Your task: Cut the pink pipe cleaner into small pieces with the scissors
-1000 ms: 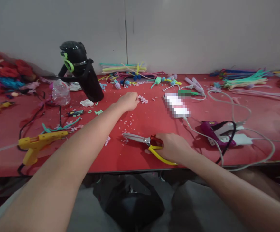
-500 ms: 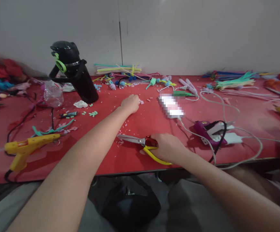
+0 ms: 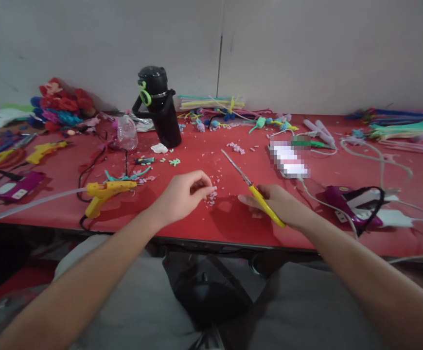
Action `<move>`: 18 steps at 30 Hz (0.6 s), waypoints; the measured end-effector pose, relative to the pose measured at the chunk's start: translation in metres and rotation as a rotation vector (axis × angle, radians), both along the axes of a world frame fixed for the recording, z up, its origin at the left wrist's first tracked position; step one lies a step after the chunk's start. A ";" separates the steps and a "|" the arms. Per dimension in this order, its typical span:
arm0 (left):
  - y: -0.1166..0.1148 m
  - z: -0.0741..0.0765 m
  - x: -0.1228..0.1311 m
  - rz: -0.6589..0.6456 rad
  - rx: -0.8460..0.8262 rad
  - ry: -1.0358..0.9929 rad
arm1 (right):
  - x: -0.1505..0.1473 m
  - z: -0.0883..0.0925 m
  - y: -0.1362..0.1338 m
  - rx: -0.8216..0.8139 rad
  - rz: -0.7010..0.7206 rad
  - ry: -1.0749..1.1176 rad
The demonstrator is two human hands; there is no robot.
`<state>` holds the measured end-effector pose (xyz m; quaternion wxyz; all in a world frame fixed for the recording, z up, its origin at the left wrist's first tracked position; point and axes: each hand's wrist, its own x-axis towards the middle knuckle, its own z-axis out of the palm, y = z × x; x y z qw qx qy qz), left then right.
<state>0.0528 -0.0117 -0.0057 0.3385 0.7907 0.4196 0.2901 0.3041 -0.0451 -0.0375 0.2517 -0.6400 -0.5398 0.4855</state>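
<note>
My left hand (image 3: 182, 197) is closed in a pinch over the middle of the red table, with a tiny pale pink piece (image 3: 214, 188) at its fingertips. Crumbs of the same pale pink stuff (image 3: 211, 198) lie just below those fingers. My right hand (image 3: 279, 206) grips yellow-handled scissors (image 3: 264, 204), whose blades point away and to the left. The blades look closed together. Beyond their tips is a small heap of lilac-pink cut bits (image 3: 235, 148).
A yellow glue gun (image 3: 104, 194) lies on the left, a black bottle (image 3: 164, 116) behind it. To the right are a phone (image 3: 290, 160) on a cable and a purple power adapter (image 3: 346, 209) with plugs. Bundles of pipe cleaners (image 3: 211, 103) line the wall.
My left hand has drawn back towards me from the pink bits, now pinching a piece. My right hand has raised and turned the scissors, blades now pointing away. The view has swung left.
</note>
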 end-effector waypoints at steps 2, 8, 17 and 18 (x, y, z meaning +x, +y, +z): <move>-0.013 -0.006 0.000 -0.030 -0.033 -0.056 | -0.014 0.002 -0.004 0.027 0.041 0.189; -0.020 -0.012 0.006 -0.132 -0.055 -0.126 | -0.044 0.008 -0.013 0.100 0.043 0.473; -0.021 -0.021 0.004 -0.127 -0.160 -0.148 | -0.050 0.007 -0.013 0.030 -0.019 0.521; -0.021 -0.022 0.004 -0.127 -0.174 -0.159 | -0.050 0.008 -0.013 0.037 -0.024 0.525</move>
